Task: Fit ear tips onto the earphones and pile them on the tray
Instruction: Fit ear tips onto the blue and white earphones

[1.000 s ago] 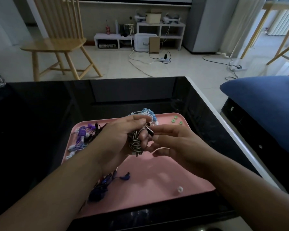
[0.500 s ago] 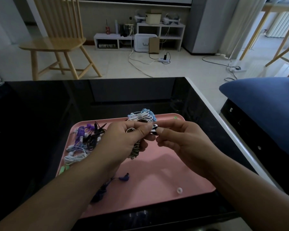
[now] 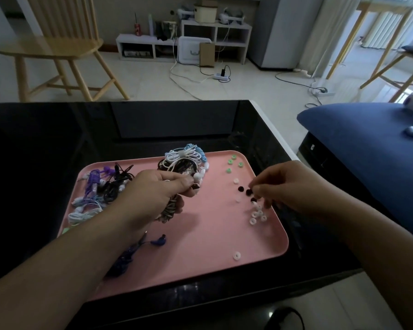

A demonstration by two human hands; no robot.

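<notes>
Glossy black counter filling the middle of the frame, with a pink tray on it at centre. Behind, at upper left, a wooden chair on a pale tiled floor; low white shelves along the far wall at top centre, cables trailing from them; a blue cushion at right. On the tray's left edge, a tangle of purple, black and pale earphones; at its upper middle, a white and blue bundle; near the lower left, a dark blue pair. Loose ear tips on the tray's right half — green ones at the upper right, dark ones and a cluster of white ones lower down, one white tip alone near the bottom edge. Half a second ago both hands met over the tray's centre, pinching at one earbud; now apart, the right moved out over the tips at right. Left hand curled round a striped coiled earphone bundle, grip closed on it, thumb and forefinger pinching a dark earbud above the tray. Right hand with fingertips bunched downward among the dark tips — whether actually pinching one, cannot tell.
</notes>
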